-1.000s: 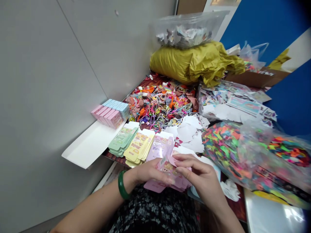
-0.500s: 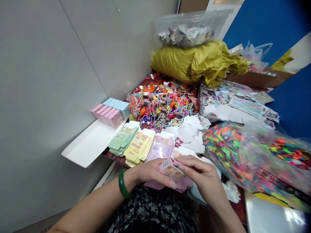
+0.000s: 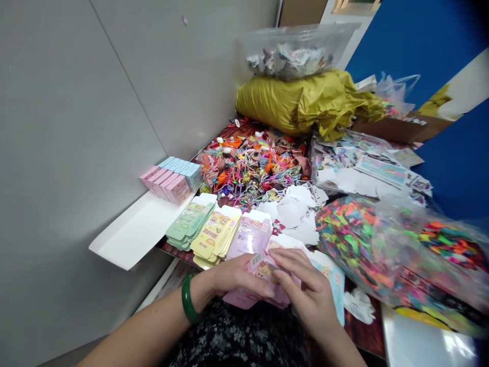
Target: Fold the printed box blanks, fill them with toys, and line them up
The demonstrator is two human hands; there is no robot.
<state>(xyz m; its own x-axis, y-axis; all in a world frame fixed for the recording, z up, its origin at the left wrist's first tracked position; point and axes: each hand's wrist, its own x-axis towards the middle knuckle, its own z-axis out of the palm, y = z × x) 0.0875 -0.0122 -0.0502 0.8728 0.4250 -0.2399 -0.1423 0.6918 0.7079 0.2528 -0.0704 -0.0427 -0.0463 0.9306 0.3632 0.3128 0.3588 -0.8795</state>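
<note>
A small pink printed carton (image 3: 263, 270) is held between my two hands near the table's front edge. My left hand (image 3: 239, 278), with a green bangle at the wrist, is closed around its left side. The fingers of my right hand (image 3: 301, 280) press on its top and right side and cover part of it. More pink cartons (image 3: 240, 298) lie beneath my hands. Stacks of flat cartons stand beside them in a row: green (image 3: 191, 219), yellow (image 3: 217, 232) and purple (image 3: 250, 235). A light blue stack (image 3: 336, 278) shows behind my right hand.
Folded pink boxes (image 3: 168, 184) and blue boxes (image 3: 183, 168) stand in a white tray (image 3: 133, 232) at the left. Small colourful trinkets (image 3: 252, 168) are heaped mid-table. White paper pieces (image 3: 296, 214), a yellow sack (image 3: 290, 104) and a clear bag of bright pieces (image 3: 355, 239) lie around.
The carton's end flap, raised half a second ago, now looks pressed down under my right fingers. My right hand has moved left and lower, uncovering more of the light blue stack.
</note>
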